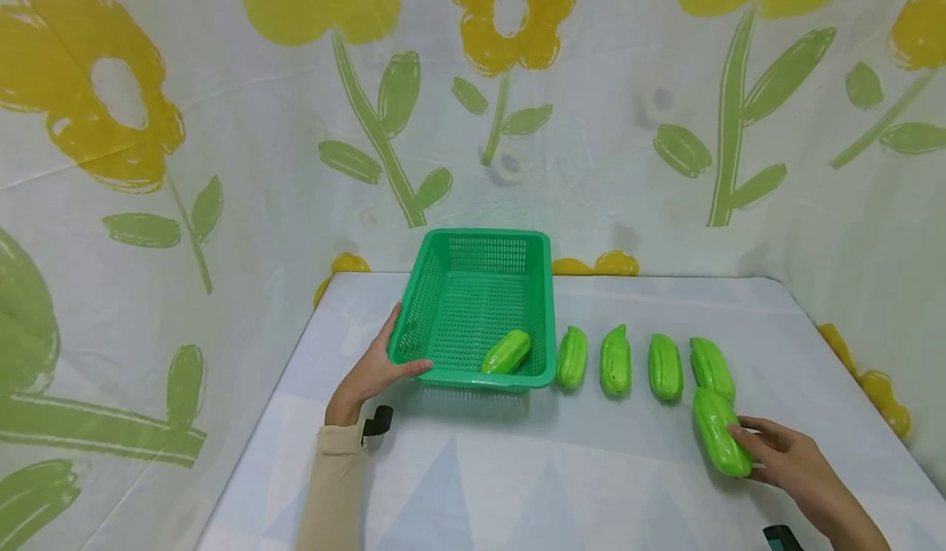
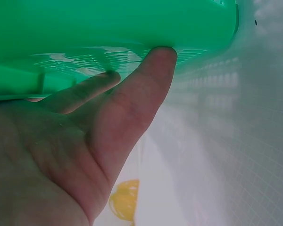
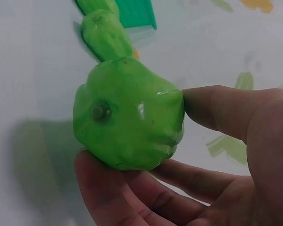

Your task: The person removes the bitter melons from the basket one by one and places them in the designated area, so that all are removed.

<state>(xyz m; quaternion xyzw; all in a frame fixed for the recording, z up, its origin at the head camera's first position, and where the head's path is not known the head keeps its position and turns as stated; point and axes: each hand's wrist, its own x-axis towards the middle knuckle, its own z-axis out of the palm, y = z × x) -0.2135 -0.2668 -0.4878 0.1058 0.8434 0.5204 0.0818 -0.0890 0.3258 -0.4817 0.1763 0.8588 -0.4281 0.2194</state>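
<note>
My left hand (image 1: 373, 374) holds a green plastic mesh basket (image 1: 473, 381) by its near left corner. The thumb (image 2: 155, 80) presses the near wall, and the other fingers lie along the left side. One glossy, ribbed green gourd (image 1: 507, 352) lies inside the basket, near its front right corner. At the right, my right hand (image 1: 794, 461) grips a similar gourd (image 1: 718, 434) between thumb and fingers. In the right wrist view, that held gourd (image 3: 132, 117) faces the camera end-on, showing a small round stem mark. Its far end overlaps another gourd (image 1: 713, 366) in the head view.
Several like gourds stand in a row right of the basket: one close beside it (image 1: 571, 359), then others (image 1: 615, 360) (image 1: 666, 367). A pale patterned cloth covers the table (image 1: 591, 485). Flower-printed curtains (image 1: 591, 173) hang behind and at both sides.
</note>
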